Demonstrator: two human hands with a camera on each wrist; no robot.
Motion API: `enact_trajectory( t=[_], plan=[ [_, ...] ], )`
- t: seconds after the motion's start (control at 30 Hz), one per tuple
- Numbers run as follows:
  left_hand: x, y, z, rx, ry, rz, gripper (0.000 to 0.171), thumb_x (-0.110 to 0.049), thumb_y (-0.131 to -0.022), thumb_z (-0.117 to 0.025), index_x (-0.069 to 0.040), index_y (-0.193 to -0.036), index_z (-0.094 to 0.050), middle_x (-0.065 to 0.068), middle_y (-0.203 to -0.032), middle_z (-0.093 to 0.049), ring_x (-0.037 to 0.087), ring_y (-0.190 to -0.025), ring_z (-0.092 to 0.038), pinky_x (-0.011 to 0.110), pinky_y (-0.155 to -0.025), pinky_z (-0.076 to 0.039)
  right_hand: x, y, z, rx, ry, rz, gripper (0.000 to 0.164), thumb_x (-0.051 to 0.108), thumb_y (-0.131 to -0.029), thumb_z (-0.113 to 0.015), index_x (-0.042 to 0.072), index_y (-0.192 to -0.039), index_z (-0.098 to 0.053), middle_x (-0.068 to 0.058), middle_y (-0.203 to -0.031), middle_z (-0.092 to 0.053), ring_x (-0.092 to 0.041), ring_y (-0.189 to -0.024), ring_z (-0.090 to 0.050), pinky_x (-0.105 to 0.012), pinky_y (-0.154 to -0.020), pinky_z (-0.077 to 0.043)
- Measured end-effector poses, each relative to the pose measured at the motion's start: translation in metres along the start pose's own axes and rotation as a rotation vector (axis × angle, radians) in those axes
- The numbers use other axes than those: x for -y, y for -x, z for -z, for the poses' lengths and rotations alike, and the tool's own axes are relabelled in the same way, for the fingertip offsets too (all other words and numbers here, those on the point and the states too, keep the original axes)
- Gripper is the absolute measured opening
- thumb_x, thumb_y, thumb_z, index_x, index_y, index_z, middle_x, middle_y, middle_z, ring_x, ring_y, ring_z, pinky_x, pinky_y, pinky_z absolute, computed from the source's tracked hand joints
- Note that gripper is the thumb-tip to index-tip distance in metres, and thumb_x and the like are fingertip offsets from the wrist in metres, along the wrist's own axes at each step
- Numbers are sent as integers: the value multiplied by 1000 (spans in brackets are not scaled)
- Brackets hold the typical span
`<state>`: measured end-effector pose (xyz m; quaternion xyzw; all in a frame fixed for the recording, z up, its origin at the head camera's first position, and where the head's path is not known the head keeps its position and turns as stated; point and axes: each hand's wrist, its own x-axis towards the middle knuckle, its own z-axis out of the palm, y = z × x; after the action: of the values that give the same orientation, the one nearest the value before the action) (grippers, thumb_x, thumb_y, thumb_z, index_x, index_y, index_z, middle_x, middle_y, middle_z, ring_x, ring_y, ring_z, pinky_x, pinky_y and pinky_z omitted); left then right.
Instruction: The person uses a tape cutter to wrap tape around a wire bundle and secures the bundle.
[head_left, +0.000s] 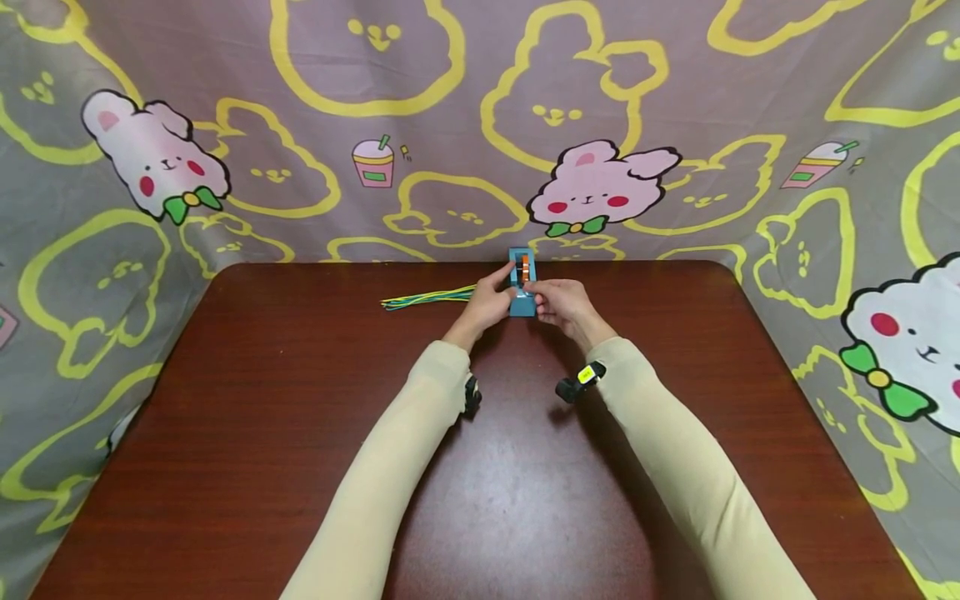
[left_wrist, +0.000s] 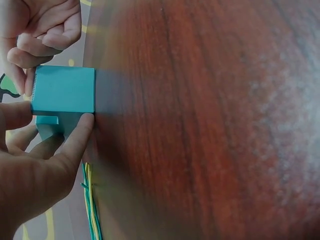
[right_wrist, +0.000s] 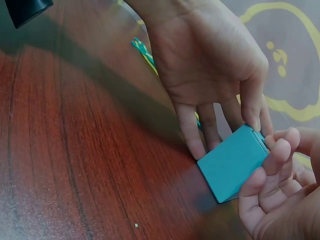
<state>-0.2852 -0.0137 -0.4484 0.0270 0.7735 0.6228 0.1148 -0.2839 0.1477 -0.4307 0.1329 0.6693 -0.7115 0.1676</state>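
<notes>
Left hand: fingers spread and clamped about the near end of a teal desktop tape dispenser. Right hand: fingers curled together, thumb and forefinger brought into a pinch at the dispenser's serrated cutter edge, judged to be on the tape end, though the film itself cannot be made out. Dispenser: smooth, apparently plastic; rated stiff, probably light, a little slippery and liable to slide when tape is pulled; best gripped by both sides of the base, clear of the teeth. An orange-cored tape roll is seated within it. Orientation: set upright on its base, long axis laid from near to far, cutter end pointed at the person, roll end at the patterned curtain, which is hung behind it. A bundle of thin green and yellow wires is laid to its left, partly covered by the left hand. Beneath it, a reddish-brown wooden table, whose far edge is found close by the dispenser.
</notes>
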Motion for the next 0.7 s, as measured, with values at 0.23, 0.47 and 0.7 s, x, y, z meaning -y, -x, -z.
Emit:
enact_trajectory(
  t=[0.23, 0.47, 0.7],
  plan=[
    [0, 0, 0, -3, 4, -14, 57, -10, -103, -51, -25, -157, -38, 15, -153, -43, 14, -64, -47, 25, -64, -43, -1, 3, -1, -11, -2, -2, 19, 17, -96, -70, 1, -104, -65, 4, -57, -57, -5, -46, -52, -22, -52, -50],
    [0, 0, -1, -19, -29, -34, 58, -10, -102, -51, -23, -156, -39, 13, -149, -46, 19, -73, -51, 24, -68, -42, -4, 7, -1, -7, -15, 6, 15, 16, -95, -70, 3, -100, -65, 5, -57, -57, -5, -46, -53, -23, -52, -49],
    [0, 0, -2, -21, -39, -41, 57, -10, -102, -50, -23, -157, -38, 15, -146, -49, 11, -56, -45, 25, -62, -41, -8, 10, -1, -11, -23, 8, 12, 15, -95, -70, 3, -96, -67, 5, -57, -57, -5, -47, -52, -24, -53, -49]
  ],
)
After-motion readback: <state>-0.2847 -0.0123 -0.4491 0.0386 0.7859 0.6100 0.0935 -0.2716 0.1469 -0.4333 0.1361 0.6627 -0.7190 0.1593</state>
